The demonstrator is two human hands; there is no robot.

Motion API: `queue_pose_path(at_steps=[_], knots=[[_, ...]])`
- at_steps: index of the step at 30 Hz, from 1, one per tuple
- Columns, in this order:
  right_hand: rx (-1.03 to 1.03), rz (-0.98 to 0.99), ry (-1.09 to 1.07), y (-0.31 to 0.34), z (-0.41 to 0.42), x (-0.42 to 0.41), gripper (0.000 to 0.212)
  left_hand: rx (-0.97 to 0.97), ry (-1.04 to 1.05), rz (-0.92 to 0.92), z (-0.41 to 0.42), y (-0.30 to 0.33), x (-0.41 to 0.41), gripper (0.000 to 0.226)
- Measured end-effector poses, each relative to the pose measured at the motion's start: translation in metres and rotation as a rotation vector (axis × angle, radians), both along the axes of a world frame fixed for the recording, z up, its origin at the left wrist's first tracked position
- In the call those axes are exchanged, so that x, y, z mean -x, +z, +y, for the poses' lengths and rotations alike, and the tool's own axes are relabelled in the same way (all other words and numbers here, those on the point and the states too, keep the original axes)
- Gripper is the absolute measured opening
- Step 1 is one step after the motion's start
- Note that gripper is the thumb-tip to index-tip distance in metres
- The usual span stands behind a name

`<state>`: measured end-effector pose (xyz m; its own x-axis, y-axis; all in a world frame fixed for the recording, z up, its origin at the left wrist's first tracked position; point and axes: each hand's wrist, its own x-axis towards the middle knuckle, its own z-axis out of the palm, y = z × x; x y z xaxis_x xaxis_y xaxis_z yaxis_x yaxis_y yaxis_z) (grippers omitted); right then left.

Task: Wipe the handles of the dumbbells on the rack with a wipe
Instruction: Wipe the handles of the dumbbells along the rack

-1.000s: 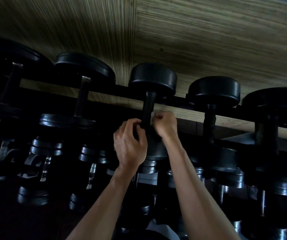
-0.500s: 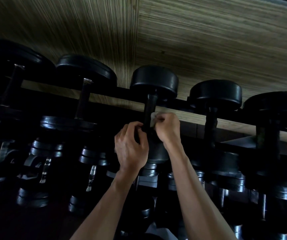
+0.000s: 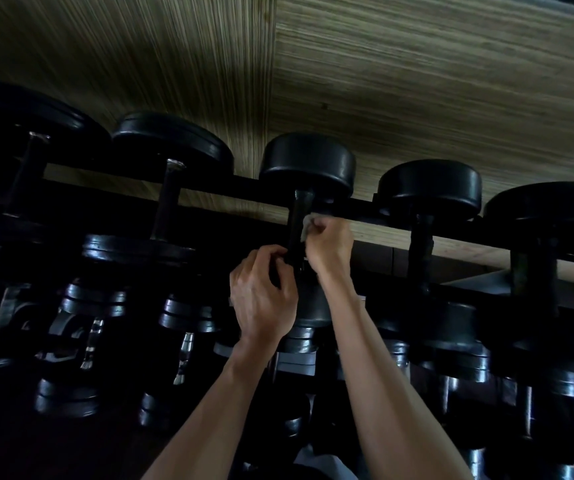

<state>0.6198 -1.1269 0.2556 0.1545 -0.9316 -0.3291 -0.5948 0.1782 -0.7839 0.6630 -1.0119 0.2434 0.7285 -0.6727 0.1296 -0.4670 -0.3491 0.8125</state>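
A black dumbbell (image 3: 308, 161) lies on the top tier of the rack (image 3: 375, 209), its dark handle (image 3: 297, 220) running toward me. My right hand (image 3: 329, 242) is closed on a small white wipe (image 3: 305, 227) pressed against the right side of that handle. My left hand (image 3: 263, 299) curls around the lower end of the same handle, just above the near head. The near head is mostly hidden behind my hands.
More black dumbbells sit on the top tier to the left (image 3: 171, 143) and to the right (image 3: 429, 185). Lower tiers hold several darker dumbbells with shiny handles (image 3: 185, 351). A striped wooden wall (image 3: 417, 81) rises behind the rack.
My right hand with the wipe has slid a little up the handle toward the far head. My left hand stays gripping the lower end.
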Motion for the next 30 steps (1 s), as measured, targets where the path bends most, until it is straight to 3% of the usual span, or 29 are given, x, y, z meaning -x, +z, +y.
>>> queue_pose_path(at_steps=[11, 17, 21, 30], knots=[[-0.031, -0.078, 0.036, -0.002, 0.004, 0.011, 0.025, 0.002, -0.006, 0.003, 0.000, 0.000, 0.000, 0.027], [0.168, 0.139, -0.001, 0.008, -0.006, 0.018, 0.005, -0.009, -0.002, 0.009, 0.000, -0.002, -0.001, 0.027], [0.078, 0.298, 0.156, 0.007, -0.006, 0.008, 0.011, -0.028, 0.009, 0.002, 0.000, 0.000, 0.000, 0.028], [-0.099, -0.011, 0.026, -0.005, 0.000, 0.005, 0.026, -0.033, 0.013, 0.012, 0.000, 0.001, 0.001, 0.027]])
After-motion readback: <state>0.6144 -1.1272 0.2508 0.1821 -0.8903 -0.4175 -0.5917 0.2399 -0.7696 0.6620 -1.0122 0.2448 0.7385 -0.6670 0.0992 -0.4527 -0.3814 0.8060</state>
